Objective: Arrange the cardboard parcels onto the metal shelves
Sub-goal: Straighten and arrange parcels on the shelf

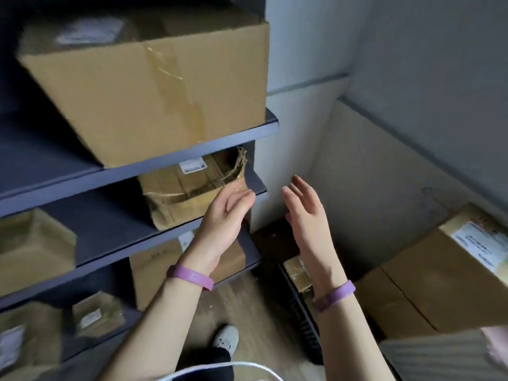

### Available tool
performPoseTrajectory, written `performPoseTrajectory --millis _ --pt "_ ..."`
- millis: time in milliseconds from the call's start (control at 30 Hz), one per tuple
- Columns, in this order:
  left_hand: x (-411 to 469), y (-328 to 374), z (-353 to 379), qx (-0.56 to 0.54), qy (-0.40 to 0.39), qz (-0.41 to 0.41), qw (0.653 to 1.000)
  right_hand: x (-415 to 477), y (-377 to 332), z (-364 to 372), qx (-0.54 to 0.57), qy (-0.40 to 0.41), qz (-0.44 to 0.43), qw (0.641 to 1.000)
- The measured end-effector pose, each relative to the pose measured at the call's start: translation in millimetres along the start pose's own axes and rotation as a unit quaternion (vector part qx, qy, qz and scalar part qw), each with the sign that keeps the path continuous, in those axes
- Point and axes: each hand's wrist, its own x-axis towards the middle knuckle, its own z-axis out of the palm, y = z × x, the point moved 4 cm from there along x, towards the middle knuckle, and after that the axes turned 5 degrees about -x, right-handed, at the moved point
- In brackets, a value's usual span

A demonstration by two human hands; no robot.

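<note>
Head view: both hands are raised empty beside the crumpled parcel [189, 188]. The left hand [228, 213] is held just at its right edge, fingers [242, 199] released. The right hand [305, 210] is spread open, apart from it.

Brown parcels [154, 86], dark grey shelves [115, 171], purple wristbands [189, 276]

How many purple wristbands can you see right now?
2: one purple wristband on the left wrist, in front of the lower shelves, and the other wristband on the right wrist, above the floor. No others show.
</note>
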Motion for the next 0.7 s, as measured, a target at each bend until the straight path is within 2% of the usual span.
performPoseTrajectory --millis 100,233,467,700 --pt "-48 11 -55 -0.011 0.098 0.013 0.995 -33 -18 54 0.01 -0.08 -0.012 0.997" --pt "-107 23 -120 -0.024 0.188 0.018 0.982 -74 -43 125 0.028 -0.174 -0.019 0.984" --pt "-245 41 -254 -0.037 0.355 0.054 0.933 -193 -77 269 0.04 -0.321 -0.031 0.946" --pt "-396 39 -389 -0.046 0.448 0.08 0.889 -353 -86 415 0.059 -0.438 -0.035 0.896"
